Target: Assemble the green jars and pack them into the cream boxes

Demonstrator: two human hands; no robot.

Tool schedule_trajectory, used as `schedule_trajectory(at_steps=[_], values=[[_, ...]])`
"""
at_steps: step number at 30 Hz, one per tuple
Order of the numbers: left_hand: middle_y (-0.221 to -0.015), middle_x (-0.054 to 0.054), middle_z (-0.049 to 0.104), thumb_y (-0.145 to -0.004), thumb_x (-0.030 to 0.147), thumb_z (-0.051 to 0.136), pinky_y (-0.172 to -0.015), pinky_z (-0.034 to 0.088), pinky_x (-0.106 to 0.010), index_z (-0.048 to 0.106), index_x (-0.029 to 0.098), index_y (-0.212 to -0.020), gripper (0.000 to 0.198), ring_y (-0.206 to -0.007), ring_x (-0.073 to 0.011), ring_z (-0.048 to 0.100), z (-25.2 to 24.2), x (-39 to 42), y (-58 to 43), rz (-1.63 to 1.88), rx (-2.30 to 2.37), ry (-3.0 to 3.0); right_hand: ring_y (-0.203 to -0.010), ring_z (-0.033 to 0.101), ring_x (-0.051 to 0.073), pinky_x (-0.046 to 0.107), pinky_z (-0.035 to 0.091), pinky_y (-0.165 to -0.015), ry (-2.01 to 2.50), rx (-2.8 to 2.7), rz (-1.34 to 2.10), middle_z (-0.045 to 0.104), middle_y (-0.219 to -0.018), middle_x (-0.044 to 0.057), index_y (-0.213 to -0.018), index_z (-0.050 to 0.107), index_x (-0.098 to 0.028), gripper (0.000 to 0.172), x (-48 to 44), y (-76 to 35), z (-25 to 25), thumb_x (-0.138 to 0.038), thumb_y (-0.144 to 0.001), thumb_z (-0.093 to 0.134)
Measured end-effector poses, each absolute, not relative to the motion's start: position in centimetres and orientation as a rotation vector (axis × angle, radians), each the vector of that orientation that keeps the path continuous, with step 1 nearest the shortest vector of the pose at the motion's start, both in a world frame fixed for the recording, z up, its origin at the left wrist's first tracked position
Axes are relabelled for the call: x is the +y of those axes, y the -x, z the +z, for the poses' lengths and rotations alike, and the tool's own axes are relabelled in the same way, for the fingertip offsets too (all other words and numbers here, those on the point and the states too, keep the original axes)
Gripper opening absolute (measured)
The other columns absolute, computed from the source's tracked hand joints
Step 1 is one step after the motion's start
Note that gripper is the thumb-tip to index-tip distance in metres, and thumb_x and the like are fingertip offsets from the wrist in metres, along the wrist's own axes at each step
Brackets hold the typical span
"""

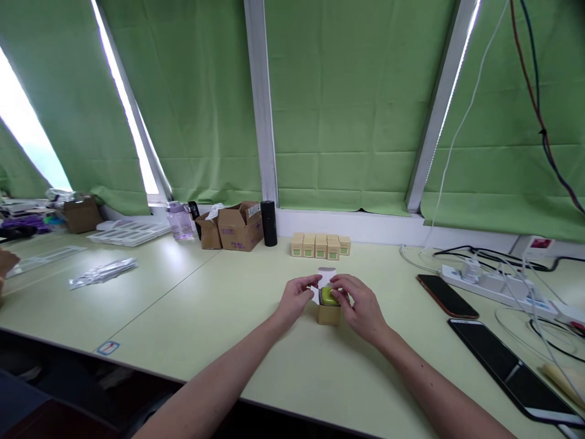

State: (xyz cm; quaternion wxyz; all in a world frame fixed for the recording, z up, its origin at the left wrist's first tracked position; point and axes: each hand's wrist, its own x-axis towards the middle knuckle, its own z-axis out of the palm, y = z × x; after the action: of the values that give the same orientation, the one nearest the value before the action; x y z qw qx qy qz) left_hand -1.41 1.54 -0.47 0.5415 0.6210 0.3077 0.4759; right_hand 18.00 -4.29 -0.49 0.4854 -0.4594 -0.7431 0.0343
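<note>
A small cardboard box (329, 315) stands upright on the table in front of me, its white-lined lid (326, 274) raised at the back. In its open top sits a rounded yellow-green object (328, 297) with a dark rim around it; its kind I cannot make out. My left hand (295, 299) pinches a white side flap at the box's left edge between thumb and fingers. On the other side, my right hand (361, 305) has its bent thumb and fingers at the right edge of the yellow-green object, touching it.
Several closed small boxes (321, 246) stand in a row by the wall. Behind to the left are brown cartons (241, 228), a black bottle (269, 224) and a purple jug (180, 221). Silvery packets (104, 272) lie farther left. Phones (448, 296), a tablet (516, 369) and a power strip (498, 286) occupy the right.
</note>
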Motion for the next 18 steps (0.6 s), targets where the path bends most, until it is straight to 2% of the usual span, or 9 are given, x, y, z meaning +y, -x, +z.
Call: schedule_trajectory(at_steps=[2,5,8,18], values=[[-0.098,-0.008,0.074,-0.067,0.012,0.06,-0.092,0.05,-0.034,0.078,0.013,-0.112,0.049,-0.098,-0.0226,0.066,-0.5,1.6,1.4,1.133,0.725,-1.47,-0.082,0.067,0.021,0.037,0.056,-0.072,1.136,-1.766,0.127,0.066,-0.113,0.008,-0.094,0.067,-0.026,0.018,-4.1,-18.0,-0.8,-0.031,-0.1,0.051],[-0.097,-0.008,0.074,-0.067,0.012,0.059,-0.09,0.05,-0.033,0.078,0.012,-0.112,0.049,-0.095,-0.0219,0.066,-0.6,1.6,1.4,1.128,0.712,-1.462,-0.071,0.064,0.018,0.035,0.056,-0.065,1.17,-1.721,0.163,0.06,-0.107,0.008,-0.089,0.07,-0.025,0.021,-3.8,-18.0,-1.3,-0.035,-0.098,0.054],[-0.096,-0.008,0.073,-0.066,0.011,0.059,-0.088,0.049,-0.032,0.078,0.012,-0.112,0.049,-0.093,-0.021,0.065,-0.6,1.7,1.3,1.125,0.714,-1.459,-0.071,0.062,0.018,0.034,0.055,-0.061,1.195,-1.702,0.163,0.057,-0.102,0.007,-0.087,0.072,-0.026,0.022,-3.5,-18.0,-1.6,-0.037,-0.097,0.056],[-0.096,-0.008,0.072,-0.065,0.013,0.06,-0.089,0.048,-0.033,0.078,0.012,-0.112,0.05,-0.094,-0.0212,0.064,-0.7,1.8,1.3,1.125,0.713,-1.455,-0.071,0.06,0.017,0.033,0.053,-0.062,1.248,-1.703,0.142,0.056,-0.101,0.005,-0.086,0.077,-0.027,0.02,-3.4,-17.9,-1.7,-0.032,-0.095,0.059]])
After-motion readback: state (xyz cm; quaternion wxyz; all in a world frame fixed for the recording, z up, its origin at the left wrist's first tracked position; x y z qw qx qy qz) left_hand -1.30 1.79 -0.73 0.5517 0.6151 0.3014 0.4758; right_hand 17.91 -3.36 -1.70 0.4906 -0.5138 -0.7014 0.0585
